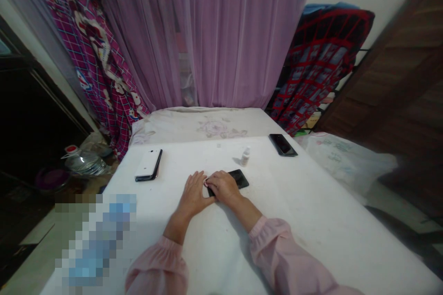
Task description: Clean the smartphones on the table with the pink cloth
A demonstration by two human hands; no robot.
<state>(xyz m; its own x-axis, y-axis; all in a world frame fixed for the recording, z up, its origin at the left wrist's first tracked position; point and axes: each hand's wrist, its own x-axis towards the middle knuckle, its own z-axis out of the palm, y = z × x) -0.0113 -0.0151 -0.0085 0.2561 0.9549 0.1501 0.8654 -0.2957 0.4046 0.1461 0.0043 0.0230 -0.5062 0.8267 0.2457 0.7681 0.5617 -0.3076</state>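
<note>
A dark phone lies flat on the white-covered table, partly hidden under my hands. My left hand rests at its left end, fingers stretched out together and thumb along the near edge. Over the phone's left half, my right hand is closed with its fingers pressed down. A small whitish pad peeks out at those fingertips; its exact kind is hard to make out. Just beyond the phone stands a small white spray bottle, upright and touched by neither hand.
A stack of phones with a white one on top lies at the left. More dark phones are stacked at the far right. A blurred blue patch covers the near left edge. On the floor at left stands a water jug.
</note>
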